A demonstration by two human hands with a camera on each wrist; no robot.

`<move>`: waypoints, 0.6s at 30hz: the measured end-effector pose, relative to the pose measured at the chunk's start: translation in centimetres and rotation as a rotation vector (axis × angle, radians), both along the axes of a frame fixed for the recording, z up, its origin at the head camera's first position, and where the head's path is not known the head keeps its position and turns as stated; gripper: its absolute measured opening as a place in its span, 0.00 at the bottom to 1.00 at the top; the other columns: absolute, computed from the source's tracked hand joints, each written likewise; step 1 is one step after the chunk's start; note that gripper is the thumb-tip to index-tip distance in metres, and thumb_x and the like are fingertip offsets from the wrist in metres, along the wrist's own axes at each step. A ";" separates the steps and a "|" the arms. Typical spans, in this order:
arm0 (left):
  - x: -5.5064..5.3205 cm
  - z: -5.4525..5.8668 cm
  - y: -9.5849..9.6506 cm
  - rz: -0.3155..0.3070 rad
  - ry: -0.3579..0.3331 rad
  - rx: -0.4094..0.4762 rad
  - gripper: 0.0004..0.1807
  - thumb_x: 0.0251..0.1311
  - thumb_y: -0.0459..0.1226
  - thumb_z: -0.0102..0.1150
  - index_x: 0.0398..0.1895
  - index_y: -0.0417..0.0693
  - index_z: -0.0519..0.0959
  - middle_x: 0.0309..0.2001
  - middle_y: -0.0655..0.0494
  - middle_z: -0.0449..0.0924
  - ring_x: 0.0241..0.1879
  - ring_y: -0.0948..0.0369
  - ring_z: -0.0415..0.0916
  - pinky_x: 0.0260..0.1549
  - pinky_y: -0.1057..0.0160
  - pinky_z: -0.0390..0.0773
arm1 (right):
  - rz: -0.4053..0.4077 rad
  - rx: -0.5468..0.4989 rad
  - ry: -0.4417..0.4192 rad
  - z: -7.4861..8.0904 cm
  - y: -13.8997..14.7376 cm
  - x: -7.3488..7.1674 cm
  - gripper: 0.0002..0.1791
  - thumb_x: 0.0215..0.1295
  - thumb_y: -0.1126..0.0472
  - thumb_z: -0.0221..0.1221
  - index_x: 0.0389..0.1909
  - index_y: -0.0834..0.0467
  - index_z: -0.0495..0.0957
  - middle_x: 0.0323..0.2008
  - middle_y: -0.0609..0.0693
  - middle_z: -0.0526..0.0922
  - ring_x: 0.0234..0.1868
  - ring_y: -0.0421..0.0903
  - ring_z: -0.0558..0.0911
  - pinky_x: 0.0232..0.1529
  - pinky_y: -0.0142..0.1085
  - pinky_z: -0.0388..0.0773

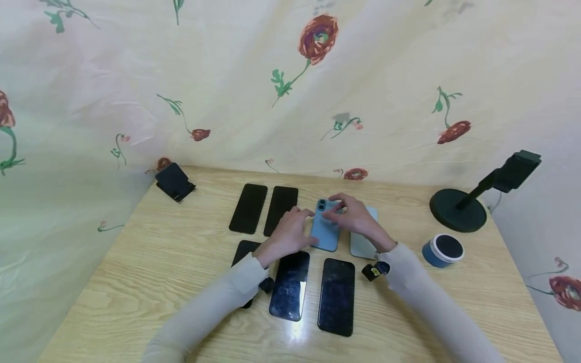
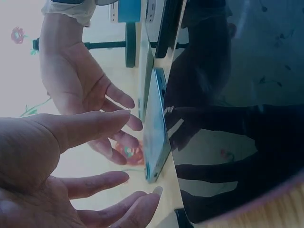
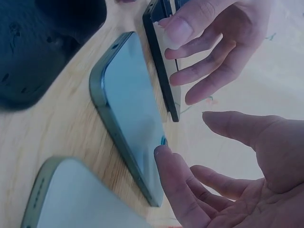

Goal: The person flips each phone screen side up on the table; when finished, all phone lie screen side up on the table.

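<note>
A light blue smartphone (image 1: 324,234) lies back side up on the table, its camera lenses at the far left corner. My left hand (image 1: 290,233) is at its left side, thumb and fingers parted and holding nothing. From the right, my right hand (image 1: 356,218) hovers at the phone's upper part with fingers spread. In the right wrist view, one fingertip (image 3: 162,151) overlaps the blue phone (image 3: 130,90) by its lenses. A pale phone (image 1: 361,247) lies partly under my right wrist. Beneath my left forearm, a dark phone (image 1: 245,248) is partly hidden.
Two black phones, one farther left (image 1: 248,208) and one beside it (image 1: 280,204), lie behind my left hand. Nearer are two more dark phones (image 1: 289,287) (image 1: 336,297). A black folding stand (image 1: 174,181), a round-based stand (image 1: 458,210) and a blue-and-white tub (image 1: 442,250) stand toward the sides.
</note>
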State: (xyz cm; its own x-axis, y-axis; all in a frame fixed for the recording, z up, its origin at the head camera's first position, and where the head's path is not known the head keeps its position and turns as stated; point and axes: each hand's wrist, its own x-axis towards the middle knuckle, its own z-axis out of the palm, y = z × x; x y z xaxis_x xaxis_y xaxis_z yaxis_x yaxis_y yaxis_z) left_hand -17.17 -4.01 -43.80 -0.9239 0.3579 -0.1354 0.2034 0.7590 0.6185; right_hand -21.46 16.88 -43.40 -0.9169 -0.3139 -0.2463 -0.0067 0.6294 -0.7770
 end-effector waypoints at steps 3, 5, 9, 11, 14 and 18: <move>0.1 0.0 0.5 -0.008 0.000 -0.023 0.37 0.60 0.46 0.75 0.71 0.45 0.74 0.62 0.42 0.75 0.54 0.48 0.73 0.54 0.52 0.76 | -0.004 0.030 0.017 0.0 0.4 0.0 0.35 0.74 0.53 0.62 0.74 0.65 0.65 0.56 0.69 0.83 0.45 0.57 0.89 0.40 0.43 0.88; 0.1 0.1 0.9 -0.010 -0.009 -0.033 0.38 0.60 0.47 0.75 0.72 0.46 0.73 0.63 0.41 0.74 0.56 0.48 0.73 0.55 0.52 0.77 | -0.008 0.043 0.022 0.0 0.6 0.0 0.35 0.74 0.52 0.62 0.73 0.66 0.66 0.56 0.69 0.83 0.44 0.57 0.89 0.39 0.43 0.88; 0.2 0.1 1.6 -0.015 -0.038 -0.055 0.39 0.61 0.49 0.74 0.74 0.48 0.72 0.66 0.42 0.71 0.58 0.48 0.73 0.57 0.51 0.79 | -0.019 0.067 0.017 0.1 1.0 0.1 0.35 0.74 0.51 0.62 0.73 0.66 0.66 0.56 0.70 0.83 0.43 0.56 0.90 0.38 0.40 0.87; 0.3 0.1 2.1 -0.021 -0.040 -0.073 0.41 0.61 0.50 0.74 0.75 0.48 0.71 0.67 0.41 0.71 0.58 0.48 0.73 0.56 0.52 0.80 | -0.030 0.076 0.014 0.2 1.2 0.1 0.35 0.74 0.51 0.62 0.73 0.66 0.66 0.56 0.70 0.83 0.42 0.55 0.91 0.38 0.38 0.86; 0.3 0.0 2.6 -0.028 -0.039 -0.104 0.42 0.61 0.52 0.74 0.75 0.48 0.69 0.66 0.42 0.70 0.57 0.49 0.72 0.54 0.52 0.81 | -0.055 0.080 -0.007 0.3 1.4 0.0 0.35 0.74 0.52 0.62 0.73 0.67 0.66 0.57 0.70 0.82 0.42 0.54 0.91 0.39 0.38 0.87; 0.4 -0.2 3.2 -0.033 -0.056 -0.145 0.44 0.61 0.54 0.73 0.77 0.50 0.67 0.68 0.41 0.68 0.58 0.48 0.71 0.53 0.50 0.80 | -0.083 0.069 -0.041 0.3 1.5 -0.2 0.34 0.74 0.53 0.61 0.73 0.67 0.66 0.57 0.69 0.82 0.43 0.54 0.91 0.41 0.39 0.88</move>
State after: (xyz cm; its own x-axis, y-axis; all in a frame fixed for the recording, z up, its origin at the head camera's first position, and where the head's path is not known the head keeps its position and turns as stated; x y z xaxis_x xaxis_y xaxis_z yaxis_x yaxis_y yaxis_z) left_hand -16.75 -0.78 -43.97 -0.9014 0.3612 -0.2388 0.1984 0.8348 0.5135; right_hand -21.62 18.40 -43.09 -0.9280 -0.2178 -0.3022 0.0786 0.6785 -0.7304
